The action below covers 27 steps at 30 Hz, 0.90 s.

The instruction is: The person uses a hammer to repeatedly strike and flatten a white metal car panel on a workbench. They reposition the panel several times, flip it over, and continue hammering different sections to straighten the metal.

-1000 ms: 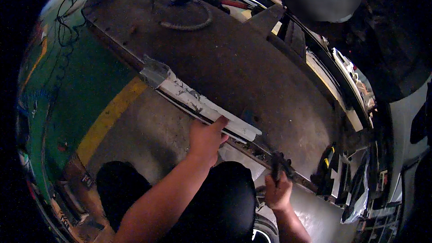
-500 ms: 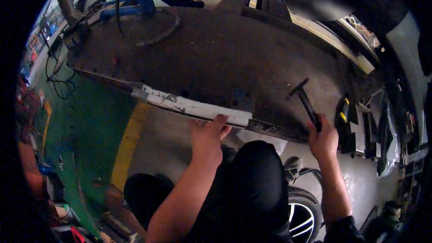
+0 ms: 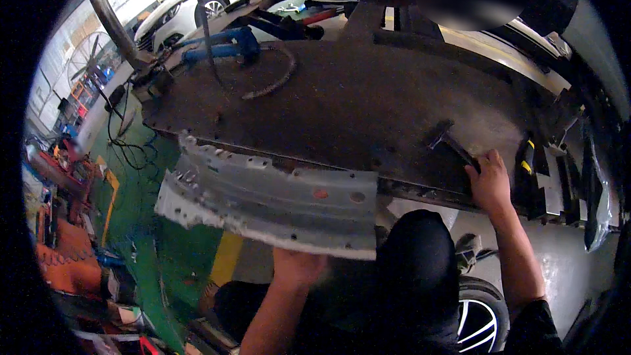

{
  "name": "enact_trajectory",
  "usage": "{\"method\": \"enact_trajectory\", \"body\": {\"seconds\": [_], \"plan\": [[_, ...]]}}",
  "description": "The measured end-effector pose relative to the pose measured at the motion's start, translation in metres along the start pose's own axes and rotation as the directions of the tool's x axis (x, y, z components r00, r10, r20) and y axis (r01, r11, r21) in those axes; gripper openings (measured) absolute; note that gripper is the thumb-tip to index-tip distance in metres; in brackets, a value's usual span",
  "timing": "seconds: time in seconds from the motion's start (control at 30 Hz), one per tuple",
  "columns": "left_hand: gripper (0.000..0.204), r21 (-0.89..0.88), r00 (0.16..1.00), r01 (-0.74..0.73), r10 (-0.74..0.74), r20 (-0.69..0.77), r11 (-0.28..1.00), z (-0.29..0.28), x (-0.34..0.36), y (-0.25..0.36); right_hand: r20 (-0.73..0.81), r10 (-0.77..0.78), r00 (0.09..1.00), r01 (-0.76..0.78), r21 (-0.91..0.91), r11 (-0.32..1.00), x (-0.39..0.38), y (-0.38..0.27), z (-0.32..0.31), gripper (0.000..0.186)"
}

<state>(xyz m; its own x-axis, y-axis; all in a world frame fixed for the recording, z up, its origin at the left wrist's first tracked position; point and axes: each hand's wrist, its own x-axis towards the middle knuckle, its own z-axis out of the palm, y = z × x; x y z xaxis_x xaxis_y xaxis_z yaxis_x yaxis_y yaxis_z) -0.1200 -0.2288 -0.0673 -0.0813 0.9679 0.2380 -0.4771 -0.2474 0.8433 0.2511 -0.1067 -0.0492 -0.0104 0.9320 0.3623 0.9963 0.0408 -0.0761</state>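
A long, channel-shaped sheet-metal car body panel (image 3: 276,187), grey with ragged edges and several small holes, is tilted at the near edge of a dark steel workbench (image 3: 355,95). My left hand (image 3: 299,267) grips its lower edge from below, and the panel hides most of the fingers. To the right, my right hand (image 3: 491,181) is closed around the handle of a hammer (image 3: 442,135). The hammer's head points away from me, over the bench top and apart from the panel.
Blue metal equipment (image 3: 223,46) and a curved hose (image 3: 279,79) lie at the bench's far left. A yellow-and-black tool (image 3: 528,156) is by metal blocks (image 3: 551,200) on the right. A wheel (image 3: 478,322) stands below on the right. White cars are parked behind.
My left hand has turned the panel so its broad hollow face shows instead of its narrow white side. My right hand has moved slightly right and up with the hammer. My view has shifted.
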Motion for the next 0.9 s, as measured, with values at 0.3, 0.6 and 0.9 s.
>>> {"method": "enact_trajectory", "body": {"seconds": [0.3, 0.6, 0.9], "plan": [[0.067, 0.312, 0.995, -0.098, 0.086, 0.051, 0.945, -0.038, -0.038, 0.048, -0.286, -0.566, 0.773, 0.551, 0.744, 0.378, -0.100, -0.143, -0.132, 0.035], [0.068, -0.702, 0.925, 0.363, -0.326, 0.194, 0.613, 0.016, -0.011, 0.073, -0.360, -0.640, 0.679, 0.693, 0.603, 0.395, -0.114, -0.183, -0.133, 0.029], [0.061, -0.358, 0.928, 0.373, -0.337, 0.161, 0.856, 0.011, -0.019, 0.051, -0.374, -0.536, 0.757, 0.646, 0.556, 0.523, -0.122, -0.178, -0.118, 0.024]]}}
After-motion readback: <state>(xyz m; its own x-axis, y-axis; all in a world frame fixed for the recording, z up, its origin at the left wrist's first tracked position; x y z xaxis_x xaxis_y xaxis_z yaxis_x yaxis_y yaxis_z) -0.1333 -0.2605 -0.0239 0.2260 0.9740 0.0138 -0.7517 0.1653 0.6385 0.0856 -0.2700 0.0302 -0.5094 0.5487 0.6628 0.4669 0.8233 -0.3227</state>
